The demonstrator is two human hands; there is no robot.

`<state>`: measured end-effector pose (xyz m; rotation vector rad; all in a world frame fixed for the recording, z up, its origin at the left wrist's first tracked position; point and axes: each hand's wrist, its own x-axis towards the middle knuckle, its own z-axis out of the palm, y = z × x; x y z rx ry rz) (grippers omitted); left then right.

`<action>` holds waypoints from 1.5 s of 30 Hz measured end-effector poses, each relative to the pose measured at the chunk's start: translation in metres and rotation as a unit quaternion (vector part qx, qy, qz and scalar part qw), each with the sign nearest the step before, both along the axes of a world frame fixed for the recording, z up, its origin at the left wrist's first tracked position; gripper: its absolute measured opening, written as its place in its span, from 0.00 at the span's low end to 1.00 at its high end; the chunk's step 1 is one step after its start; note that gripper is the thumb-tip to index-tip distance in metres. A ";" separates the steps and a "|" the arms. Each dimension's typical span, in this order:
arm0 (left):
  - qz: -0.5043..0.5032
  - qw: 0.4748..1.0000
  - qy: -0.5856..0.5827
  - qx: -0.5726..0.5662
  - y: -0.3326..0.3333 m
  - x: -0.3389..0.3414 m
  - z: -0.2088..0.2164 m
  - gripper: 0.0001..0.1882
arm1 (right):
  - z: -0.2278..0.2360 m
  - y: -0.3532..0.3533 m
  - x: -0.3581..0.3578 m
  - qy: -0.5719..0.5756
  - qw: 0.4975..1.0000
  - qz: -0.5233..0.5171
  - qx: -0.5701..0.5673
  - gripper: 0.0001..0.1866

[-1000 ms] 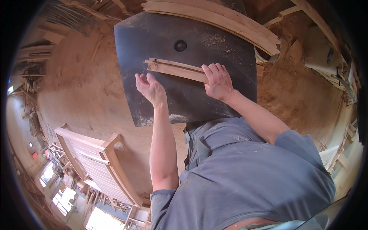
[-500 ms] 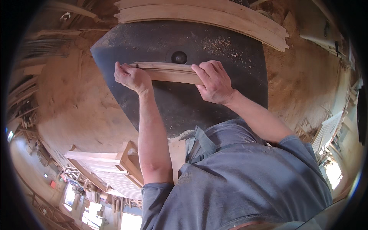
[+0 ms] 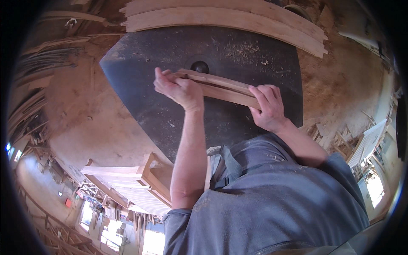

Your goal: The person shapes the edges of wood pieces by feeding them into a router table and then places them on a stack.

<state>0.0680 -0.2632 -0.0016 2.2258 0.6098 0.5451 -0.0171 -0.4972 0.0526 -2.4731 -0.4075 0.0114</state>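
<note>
A short piece of wood (image 3: 231, 97) with a dark lengthwise line along it is held between my two hands over a dark flat table (image 3: 238, 125). My left hand (image 3: 182, 90) closes on its left end, with a fingertip sticking up. Around the right end, my right hand (image 3: 268, 109) is closed, thumb and fingers gripping it. The piece slants down toward the right. Just behind its left part rises a round dark knob-like spindle (image 3: 199, 66) from the table. Whether the wood touches the spindle cannot be made out.
Long pale boards (image 3: 221, 18) lie across the table's far edge. Wood shavings (image 3: 246, 49) are scattered on the tabletop. A slatted wooden frame (image 3: 123, 180) stands at the lower left. Sawdust covers the floor (image 3: 80, 110), and timber (image 3: 32, 97) is piled at the far left.
Both hands have moved right with the piece of wood. Its right end has swung nearer to me, so it now slants.
</note>
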 end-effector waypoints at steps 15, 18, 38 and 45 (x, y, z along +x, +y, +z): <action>0.005 0.997 -0.003 -0.071 -0.041 -0.029 -0.013 0.28 | 0.000 -0.037 -0.031 -0.006 0.999 -0.037 -0.001 0.36; 0.017 0.994 -0.001 -0.104 -0.034 -0.028 -0.018 0.29 | -0.002 -0.035 -0.024 -0.021 0.999 -0.030 0.002 0.36; 0.119 0.969 -0.048 -0.213 0.051 0.021 -0.005 0.30 | -0.016 0.035 0.041 -0.063 0.997 0.052 0.015 0.34; 0.139 0.973 -0.066 -0.174 0.090 0.032 -0.008 0.34 | -0.020 0.070 0.061 -0.096 0.993 0.071 0.019 0.30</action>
